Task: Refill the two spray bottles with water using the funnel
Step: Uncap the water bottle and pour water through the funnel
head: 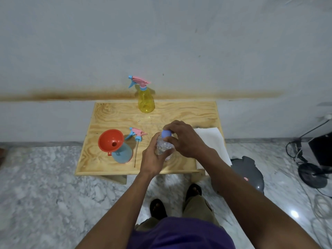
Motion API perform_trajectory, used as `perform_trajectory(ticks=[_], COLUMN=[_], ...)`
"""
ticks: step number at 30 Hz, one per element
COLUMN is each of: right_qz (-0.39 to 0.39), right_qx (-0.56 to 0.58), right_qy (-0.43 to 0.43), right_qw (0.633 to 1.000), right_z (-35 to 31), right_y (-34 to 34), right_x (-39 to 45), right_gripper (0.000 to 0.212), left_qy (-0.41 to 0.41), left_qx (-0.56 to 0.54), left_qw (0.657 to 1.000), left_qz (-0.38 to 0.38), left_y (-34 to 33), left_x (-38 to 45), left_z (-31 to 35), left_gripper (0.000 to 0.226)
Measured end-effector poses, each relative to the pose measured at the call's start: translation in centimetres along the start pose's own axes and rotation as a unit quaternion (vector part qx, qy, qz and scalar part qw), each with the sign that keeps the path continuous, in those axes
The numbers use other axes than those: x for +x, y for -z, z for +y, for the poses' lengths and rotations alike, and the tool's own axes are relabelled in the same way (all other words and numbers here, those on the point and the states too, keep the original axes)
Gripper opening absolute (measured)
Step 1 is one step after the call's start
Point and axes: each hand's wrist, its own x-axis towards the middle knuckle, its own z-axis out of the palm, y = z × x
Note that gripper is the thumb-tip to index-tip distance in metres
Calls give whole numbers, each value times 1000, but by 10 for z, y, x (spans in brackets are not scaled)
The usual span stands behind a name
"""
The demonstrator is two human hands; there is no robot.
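Presently, head view, the only one: the left hand (152, 155) wraps the body of a clear plastic water bottle (164, 149), held just above the near edge of the pale plywood table (179, 112). The right hand (181, 139) pinches the bottle's light-blue cap (166, 133) between fingers and thumb.

Step in hand, as I judge it: working the cap, most likely unscrewing it before pouring. Cannot tell which way it is turning.

Target sits just left of the hands: a blue plastic spray bottle (123, 152), its head off, with an orange plastic funnel (111, 140) seated in its neck. Its pink-and-blue trigger head (136, 134), dip tube trailing toward the near edge, lies on the table between that bottle and the left hand.

A yellow translucent spray bottle (146, 99), trigger on, stands at the far edge, well apart. A white paper towel (210, 139) lies under the right wrist.

Next move calls for the cap off, then tilting the water bottle over the funnel's mouth, slowly, since the funnel looks top-heavy.
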Motion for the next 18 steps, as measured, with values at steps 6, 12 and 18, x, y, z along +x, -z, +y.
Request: perform_trajectory(ticks=[6,12,18], right_qz=[75,120,98], right_qx=[53,84,61], right_qy=[-39,-46,-46], right_qw=[995,988,992], right_z=[0,-3,-4], right_y=[-9,-26,-13], right_x=[-5,-9,-6], right_gripper=[42,28,43], left_qy=[0,17,2], left_qx=[-1,-12,-1], left_qw=[1000,1000,1000], left_qz=[-5,-5,-5], left_y=[-1,0,-1], left_x=[3,4,3], left_z=[-6,-10,-6], left_gripper=[74,78,74])
